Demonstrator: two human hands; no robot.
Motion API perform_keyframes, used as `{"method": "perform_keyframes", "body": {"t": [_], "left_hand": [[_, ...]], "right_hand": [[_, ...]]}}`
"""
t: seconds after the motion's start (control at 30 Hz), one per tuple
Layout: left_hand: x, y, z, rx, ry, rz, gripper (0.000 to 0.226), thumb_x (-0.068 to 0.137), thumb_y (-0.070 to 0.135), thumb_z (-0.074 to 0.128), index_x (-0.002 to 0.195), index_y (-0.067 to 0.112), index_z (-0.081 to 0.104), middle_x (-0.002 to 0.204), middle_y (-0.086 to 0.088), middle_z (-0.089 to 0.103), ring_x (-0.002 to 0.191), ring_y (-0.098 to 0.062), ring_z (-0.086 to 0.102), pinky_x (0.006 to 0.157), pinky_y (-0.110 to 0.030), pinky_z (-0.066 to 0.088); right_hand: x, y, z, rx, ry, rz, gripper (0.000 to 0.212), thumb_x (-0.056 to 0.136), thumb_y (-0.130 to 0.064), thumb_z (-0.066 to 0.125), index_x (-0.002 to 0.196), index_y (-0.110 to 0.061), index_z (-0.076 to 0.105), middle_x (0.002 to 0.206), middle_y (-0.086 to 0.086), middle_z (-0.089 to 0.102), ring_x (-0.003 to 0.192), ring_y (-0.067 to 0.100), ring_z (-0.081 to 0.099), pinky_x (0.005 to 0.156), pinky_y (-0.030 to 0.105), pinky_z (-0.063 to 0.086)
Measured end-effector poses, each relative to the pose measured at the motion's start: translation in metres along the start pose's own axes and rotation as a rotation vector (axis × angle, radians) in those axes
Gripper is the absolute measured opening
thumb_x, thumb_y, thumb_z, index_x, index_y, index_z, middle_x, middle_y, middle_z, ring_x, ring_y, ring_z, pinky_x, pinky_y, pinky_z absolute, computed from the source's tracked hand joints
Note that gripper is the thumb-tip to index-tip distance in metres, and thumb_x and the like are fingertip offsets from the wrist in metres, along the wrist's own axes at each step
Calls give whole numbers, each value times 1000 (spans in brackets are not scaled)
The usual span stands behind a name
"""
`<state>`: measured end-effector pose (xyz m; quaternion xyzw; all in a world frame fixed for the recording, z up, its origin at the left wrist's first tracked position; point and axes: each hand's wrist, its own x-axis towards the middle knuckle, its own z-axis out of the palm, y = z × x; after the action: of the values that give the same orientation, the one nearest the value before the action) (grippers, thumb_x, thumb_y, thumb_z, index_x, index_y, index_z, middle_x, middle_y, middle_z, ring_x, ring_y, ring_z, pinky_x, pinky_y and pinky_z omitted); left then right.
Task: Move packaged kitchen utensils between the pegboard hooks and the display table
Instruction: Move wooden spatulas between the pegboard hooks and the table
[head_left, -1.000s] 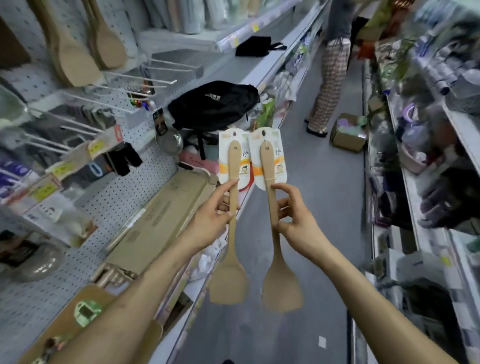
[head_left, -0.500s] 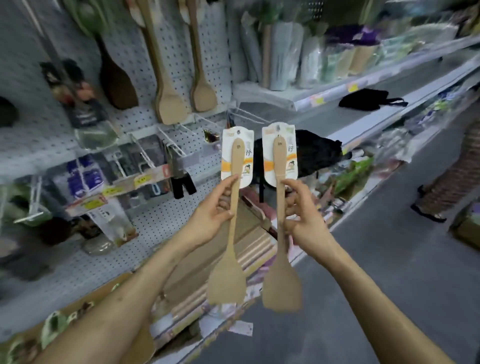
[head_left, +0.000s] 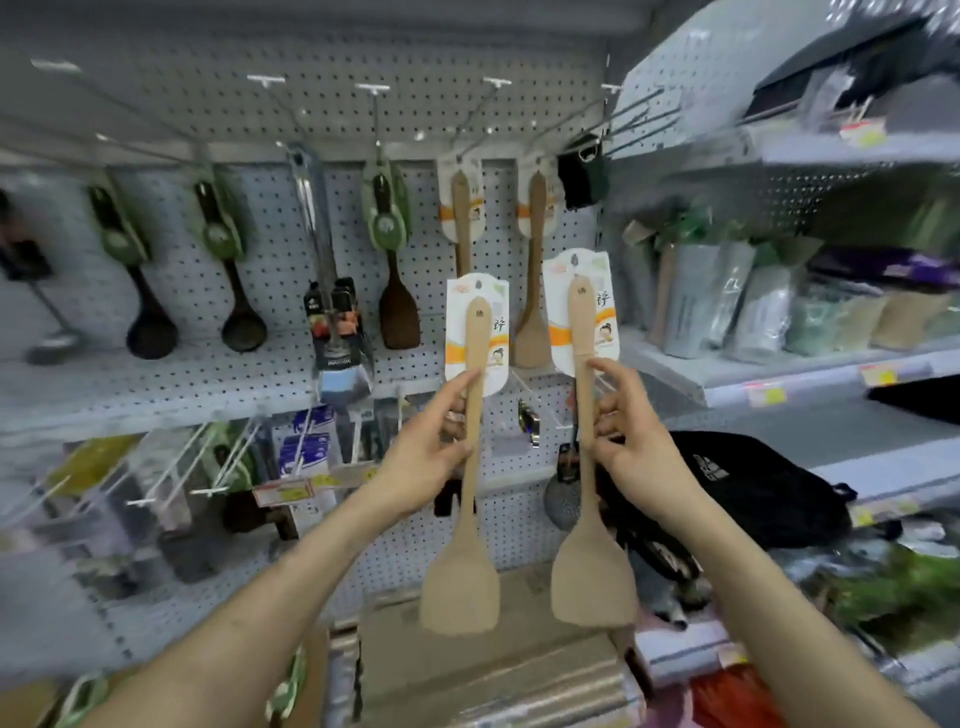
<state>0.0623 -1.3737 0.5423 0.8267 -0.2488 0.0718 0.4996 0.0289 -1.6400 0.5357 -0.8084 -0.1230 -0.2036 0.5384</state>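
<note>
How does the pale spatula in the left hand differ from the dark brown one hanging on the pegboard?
The pale wooden spatula is light tan with a white-and-orange card; the dark brown spatula has a green card. The left hand grips the pale one; the dark one hangs from a hook. Both point blade down.

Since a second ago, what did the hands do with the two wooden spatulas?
The person turned from the aisle to face the pegboard. The left spatula and right spatula moved up toward the hanging spatulas and a little apart; the right one is now higher. Nothing was let go: the left hand and right hand still pinch one handle each, blades down.
</note>
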Motion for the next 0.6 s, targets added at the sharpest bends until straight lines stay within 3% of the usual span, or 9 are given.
{"method": "perform_keyframes", "body": {"t": [0.2, 0.33, 0.47, 0.6], "left_hand": [[49, 8, -26, 60, 71, 60, 94, 103, -4, 59, 160, 61, 22, 126, 10, 52, 106, -13, 60, 91, -26, 56], [75, 22, -32, 72, 101, 107, 92, 103, -6, 56, 164, 53, 20, 127, 6, 52, 100, -3, 56, 85, -16, 51], [99, 35, -31, 99, 140, 131, 93, 102, -8, 57, 163, 53, 23, 127, 5, 53, 104, -11, 56, 86, -17, 51], [124, 49, -28, 209, 173, 191, 98, 103, -5, 58, 160, 63, 17, 126, 9, 53, 101, -7, 57, 88, -17, 51]], "right_hand": [[59, -3, -2, -14, -32, -78, 100, 90, 17, 60, 148, -61, 40, 107, 5, 55, 92, 29, 64, 89, 51, 62], [88, -11, -6, -8, -16, -135, 99, 92, 17, 59, 143, -66, 41, 107, 2, 55, 89, 20, 63, 81, 33, 61], [110, -16, -12, 20, -42, -173, 97, 93, 14, 57, 148, -64, 40, 106, -7, 56, 90, 14, 62, 76, 24, 54], [134, -7, -28, 40, -45, -214, 99, 92, 14, 60, 149, -65, 40, 105, -11, 58, 96, 20, 63, 80, 37, 59]]}}
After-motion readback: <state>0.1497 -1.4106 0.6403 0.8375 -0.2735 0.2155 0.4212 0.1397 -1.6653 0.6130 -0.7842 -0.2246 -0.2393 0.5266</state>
